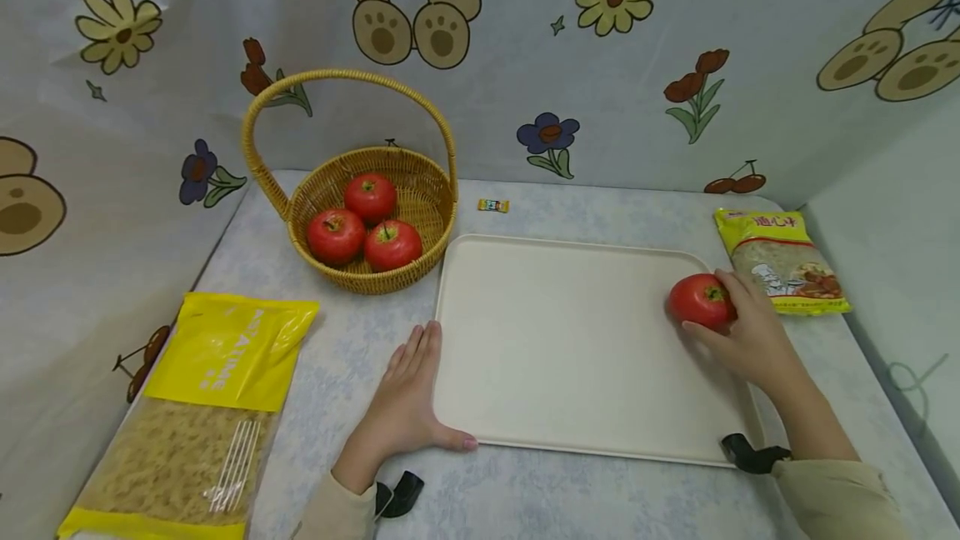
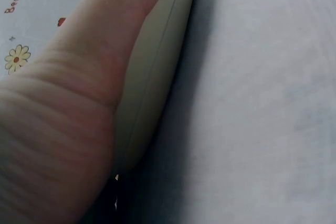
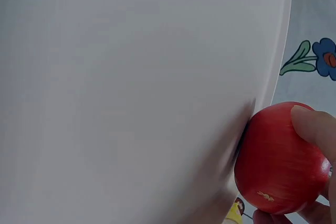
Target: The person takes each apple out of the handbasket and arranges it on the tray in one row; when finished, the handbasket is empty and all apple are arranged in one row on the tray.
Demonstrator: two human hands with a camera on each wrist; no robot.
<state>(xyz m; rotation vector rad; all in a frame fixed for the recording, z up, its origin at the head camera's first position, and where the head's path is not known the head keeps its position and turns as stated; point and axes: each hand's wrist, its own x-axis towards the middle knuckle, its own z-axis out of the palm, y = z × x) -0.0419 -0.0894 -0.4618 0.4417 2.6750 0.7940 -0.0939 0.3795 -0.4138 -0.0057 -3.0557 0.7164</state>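
Observation:
My right hand grips a red apple over the right part of a white rectangular tray. In the right wrist view the apple sits close to the tray's edge, thumb on one side and fingers on the other. At the tray's lower left corner, my left hand rests with straight fingers along the left side and the thumb along the front edge. The left wrist view shows that thumb lying against the tray's rim.
A wicker basket holding three red apples stands behind the tray's left end. A yellow pasta bag lies at left, a smaller yellow food packet at back right. A tiny wrapped packet lies behind the tray.

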